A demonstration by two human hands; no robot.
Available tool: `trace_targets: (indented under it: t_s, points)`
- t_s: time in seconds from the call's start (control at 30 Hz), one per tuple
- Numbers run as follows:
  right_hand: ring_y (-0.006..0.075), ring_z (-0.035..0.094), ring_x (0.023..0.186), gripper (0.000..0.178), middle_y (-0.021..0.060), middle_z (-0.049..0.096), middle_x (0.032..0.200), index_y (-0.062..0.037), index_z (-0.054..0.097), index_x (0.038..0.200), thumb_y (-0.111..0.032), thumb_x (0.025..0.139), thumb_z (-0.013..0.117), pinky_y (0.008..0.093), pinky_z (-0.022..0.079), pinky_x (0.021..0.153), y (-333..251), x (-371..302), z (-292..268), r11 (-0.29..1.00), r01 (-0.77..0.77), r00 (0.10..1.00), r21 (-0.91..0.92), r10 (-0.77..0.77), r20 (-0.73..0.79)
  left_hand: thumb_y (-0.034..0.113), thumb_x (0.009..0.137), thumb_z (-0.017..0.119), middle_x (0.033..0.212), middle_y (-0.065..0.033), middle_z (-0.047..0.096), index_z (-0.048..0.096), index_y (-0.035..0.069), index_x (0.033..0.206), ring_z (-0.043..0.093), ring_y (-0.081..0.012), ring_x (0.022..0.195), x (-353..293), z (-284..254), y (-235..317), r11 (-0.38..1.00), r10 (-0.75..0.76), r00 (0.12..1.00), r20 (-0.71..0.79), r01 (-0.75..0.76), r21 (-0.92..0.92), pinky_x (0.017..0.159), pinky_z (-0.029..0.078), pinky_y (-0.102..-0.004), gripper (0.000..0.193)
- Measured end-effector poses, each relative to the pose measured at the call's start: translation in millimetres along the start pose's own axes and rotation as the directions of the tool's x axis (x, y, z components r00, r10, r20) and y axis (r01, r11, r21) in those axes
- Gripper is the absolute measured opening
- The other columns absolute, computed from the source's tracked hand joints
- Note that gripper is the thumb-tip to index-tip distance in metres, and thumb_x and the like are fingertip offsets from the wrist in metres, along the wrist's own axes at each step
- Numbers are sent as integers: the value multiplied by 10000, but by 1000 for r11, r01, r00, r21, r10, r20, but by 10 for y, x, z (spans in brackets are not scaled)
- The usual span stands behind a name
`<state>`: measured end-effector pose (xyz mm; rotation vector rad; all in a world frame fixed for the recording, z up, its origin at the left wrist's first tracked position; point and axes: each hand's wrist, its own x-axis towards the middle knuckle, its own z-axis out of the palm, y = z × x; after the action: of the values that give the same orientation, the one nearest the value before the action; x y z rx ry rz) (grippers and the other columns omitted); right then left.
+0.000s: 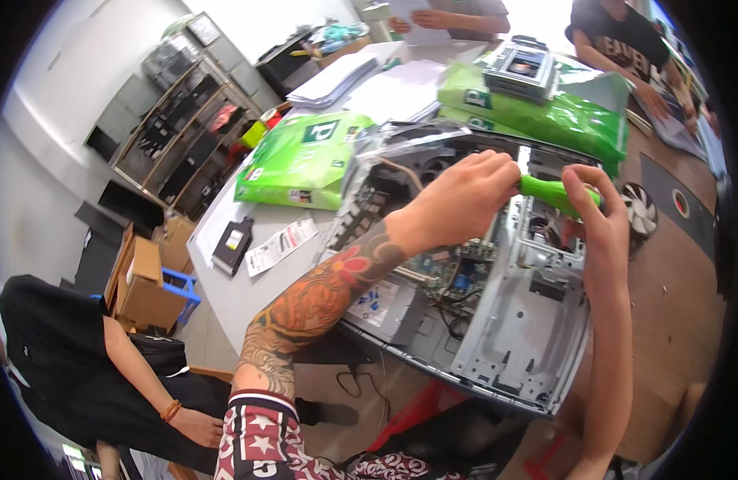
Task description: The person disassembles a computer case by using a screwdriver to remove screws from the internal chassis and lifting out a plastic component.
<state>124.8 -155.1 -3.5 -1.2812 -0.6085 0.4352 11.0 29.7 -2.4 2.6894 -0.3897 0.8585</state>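
Observation:
An open computer case [537,320] lies on its side in front of me, its circuit board, cables and metal drive frame showing. Above its right part, my right hand [601,212] grips the green handle of a screwdriver [551,192]. My left hand [465,196] is closed at the other end of that handle, apparently around the shaft, which its fingers hide. Beneath my left forearm sits the power supply [385,304], with several small blue screws on top. Whether the screwdriver's tip touches anything cannot be seen.
Green plastic packages [305,160] and paper stacks [333,78] lie beyond the case. A metal drive unit [519,70] rests on another green package [577,120]. A fan [638,210] is at the right. One person stands at left; two others are across the table.

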Motion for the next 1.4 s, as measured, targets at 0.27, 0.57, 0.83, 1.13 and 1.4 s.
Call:
trace_targets:
  t_s: [0.27, 0.57, 0.83, 1.13, 1.4]
  points:
    - [349, 662, 855, 211, 151, 700, 905, -18, 682, 928, -183, 823, 761, 427, 511, 747, 173, -45, 169, 580, 461, 878, -671, -409, 250, 54, 874, 631, 878, -106, 559, 538, 36, 943, 601, -304, 864, -172, -32, -99, 981, 53, 993, 104, -72, 180, 782, 500, -412, 118]
    - [352, 682, 796, 247, 156, 684, 859, -55, 679, 923, -296, 876, 707, 452, 548, 692, 192, -69, -82, 470, 510, 857, -720, -345, 382, -53, 773, 574, 853, -131, 581, 580, 19, 964, 600, -342, 833, 27, 19, 101, 983, 9, 981, 194, -44, 181, 752, 500, -439, 204]
    - [375, 695, 726, 306, 166, 676, 775, -46, 670, 840, -349, 832, 717, 468, 549, 661, 234, -95, 54, 465, 496, 865, -733, -340, 369, -54, 890, 546, 933, -204, 575, 572, -36, 1114, 568, -406, 855, -78, -50, 182, 983, -75, 980, 187, 41, 178, 753, 470, -466, 227]
    - [336, 711, 683, 280, 150, 699, 739, -53, 716, 821, -332, 841, 709, 434, 549, 620, 293, -64, 124, 408, 532, 841, -742, -354, 409, -28, 910, 566, 960, -178, 552, 561, -23, 1181, 582, -346, 843, -29, -146, 329, 985, -166, 956, 244, 171, 2, 766, 472, -403, 271]
    - [338, 712, 674, 289, 155, 704, 724, -51, 726, 801, -336, 845, 717, 427, 549, 622, 305, -82, 75, 406, 548, 834, -732, -329, 442, -20, 937, 563, 1130, -212, 621, 596, -36, 1246, 605, -389, 1040, -74, -213, 214, 979, -201, 922, 332, 199, 40, 897, 468, -395, 312]
